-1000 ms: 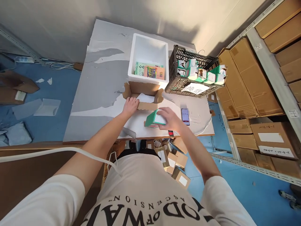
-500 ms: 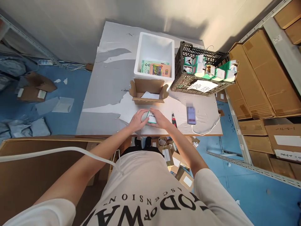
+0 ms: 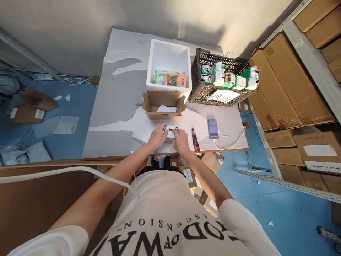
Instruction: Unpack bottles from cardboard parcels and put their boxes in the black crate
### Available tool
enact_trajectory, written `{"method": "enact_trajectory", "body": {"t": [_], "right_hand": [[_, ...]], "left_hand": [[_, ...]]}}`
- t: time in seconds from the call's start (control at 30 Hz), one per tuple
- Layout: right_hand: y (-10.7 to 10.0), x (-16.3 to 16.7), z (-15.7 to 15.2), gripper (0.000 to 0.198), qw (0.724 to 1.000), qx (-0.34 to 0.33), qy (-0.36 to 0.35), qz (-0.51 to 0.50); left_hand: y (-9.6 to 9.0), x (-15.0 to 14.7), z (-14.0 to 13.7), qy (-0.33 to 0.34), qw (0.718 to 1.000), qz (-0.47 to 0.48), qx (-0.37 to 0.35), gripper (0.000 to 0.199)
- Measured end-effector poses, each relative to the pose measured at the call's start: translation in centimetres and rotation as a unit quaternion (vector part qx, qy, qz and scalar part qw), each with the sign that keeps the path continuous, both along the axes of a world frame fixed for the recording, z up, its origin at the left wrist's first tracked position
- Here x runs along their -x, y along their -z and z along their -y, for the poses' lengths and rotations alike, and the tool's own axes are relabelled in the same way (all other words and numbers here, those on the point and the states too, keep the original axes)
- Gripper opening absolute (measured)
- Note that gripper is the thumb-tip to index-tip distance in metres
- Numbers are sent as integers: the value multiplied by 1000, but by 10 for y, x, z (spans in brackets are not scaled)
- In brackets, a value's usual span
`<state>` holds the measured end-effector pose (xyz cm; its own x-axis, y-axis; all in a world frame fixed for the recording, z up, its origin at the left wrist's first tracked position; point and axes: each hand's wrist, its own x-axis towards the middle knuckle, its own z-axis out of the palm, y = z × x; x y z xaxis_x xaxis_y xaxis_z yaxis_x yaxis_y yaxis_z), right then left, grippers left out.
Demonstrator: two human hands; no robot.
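Note:
Near the table's front edge, a small white and green box [image 3: 170, 134] sits between my two hands, its flaps partly covered by fingers. My left hand [image 3: 157, 136] is closed on its left side, thumb at the top. Gripping the right side is my right hand [image 3: 181, 141], with fingers bent over the box's edge. Just beyond them stands an open brown carton [image 3: 163, 116] with white paper [image 3: 166, 108] inside. To the right of my right hand lies a red and black utility knife [image 3: 195, 140].
A white foam box [image 3: 150, 67] holding green and orange packets stands behind the carton. Beside it is a black plastic crate [image 3: 195, 76] of small green and white boxes. A phone [image 3: 212, 128] with a white cable [image 3: 231, 150] lies at right. Shelved cartons [image 3: 295, 81] flank the table.
My right hand's fingers have shifted lower on the small box, and its top flaps show more. The whole view has moved slightly. The knife is now fully visible.

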<state>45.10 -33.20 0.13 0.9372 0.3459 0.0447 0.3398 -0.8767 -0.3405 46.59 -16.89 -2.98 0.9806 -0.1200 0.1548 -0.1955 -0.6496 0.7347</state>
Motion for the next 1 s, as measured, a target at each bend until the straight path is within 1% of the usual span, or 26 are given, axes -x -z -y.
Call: {"method": "enact_trajectory", "body": {"t": [0.03,0.1,0.17,0.23,0.27,0.3,0.37,0.4,0.43,0.47,0.5,0.53,0.57,0.63,0.67,0.73,0.77,0.83,0.93,1.0], "right_hand": [[0,0,0,39,1000,6,4,2],[2,0,2,28,1000,21,-4,14],[7,4,6,18,998,38,-36,40],[14,8,12,23,992,51,-87,77],[17,9,15,25,988,56,-112,95],[20,10,17,27,983,61,-132,112],[24,10,21,30,974,75,-165,133],[24,9,22,31,971,83,-178,135],[22,8,22,32,969,91,-188,132],[19,7,22,30,968,95,-196,124],[15,5,22,25,968,98,-201,111],[9,4,21,20,969,99,-204,95],[3,3,20,19,971,100,-203,76],[-10,1,19,29,973,105,-202,33],[-17,0,19,31,973,106,-202,11],[-27,-4,20,29,974,99,-200,-29],[-30,-7,20,28,976,92,-193,-47],[-34,-14,21,30,981,81,-161,-75],[-35,-24,19,31,983,105,-108,-100],[-35,-26,13,26,980,134,-91,-115]], "left_hand": [[0,-1,0,-6,1000,-2,-5,35],[1,-3,1,-20,1000,2,-7,35],[2,-3,1,-39,999,28,-6,38],[1,-3,0,-46,995,84,-22,36],[0,-4,-2,-29,992,119,-38,32],[-1,-4,-3,7,987,151,-57,28],[-6,-5,-6,126,969,192,-93,26],[-10,-5,-7,187,955,199,-112,28],[-14,-5,-7,233,942,200,-133,29],[-19,-4,-8,259,932,196,-160,28],[-24,-4,-8,268,926,189,-189,27],[-30,-3,-8,263,922,183,-217,26],[-36,-2,-7,253,920,176,-242,25],[-46,0,-7,224,920,161,-279,25],[-49,1,-7,205,921,152,-293,30],[-53,2,-7,164,928,129,-310,51],[-53,2,-7,149,931,116,-312,60],[-50,2,-7,135,939,92,-302,73],[-40,2,-6,122,955,69,-261,82],[-35,4,-5,109,965,58,-233,82]]}}
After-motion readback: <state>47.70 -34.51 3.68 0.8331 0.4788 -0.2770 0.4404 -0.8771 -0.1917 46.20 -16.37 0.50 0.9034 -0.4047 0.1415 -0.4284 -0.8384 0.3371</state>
